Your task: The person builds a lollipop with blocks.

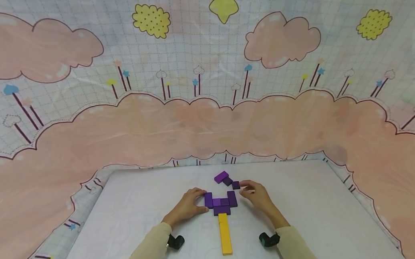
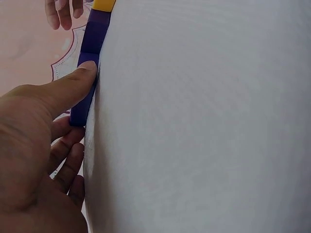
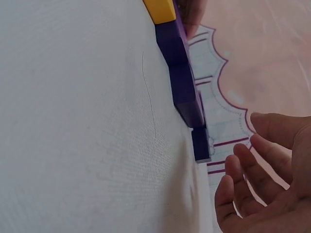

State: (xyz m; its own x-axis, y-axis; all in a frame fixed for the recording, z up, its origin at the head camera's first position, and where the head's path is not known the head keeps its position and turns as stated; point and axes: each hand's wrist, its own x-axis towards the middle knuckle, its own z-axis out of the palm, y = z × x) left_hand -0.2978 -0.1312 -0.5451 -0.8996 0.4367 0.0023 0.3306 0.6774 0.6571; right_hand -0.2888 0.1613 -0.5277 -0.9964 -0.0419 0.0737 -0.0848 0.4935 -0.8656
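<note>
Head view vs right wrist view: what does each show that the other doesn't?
Only head: cream sleeves, black wrist-worn devices, yellow printed star.

Only right wrist: a thin dark strand on the white surface.

Both: purple blocks, yellow block, white surface, right hand, left hand (just fingers in right wrist view).

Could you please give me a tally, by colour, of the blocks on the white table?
Purple blocks: 8
Yellow blocks: 2, judging by the seam near the upper end
Total: 10
</note>
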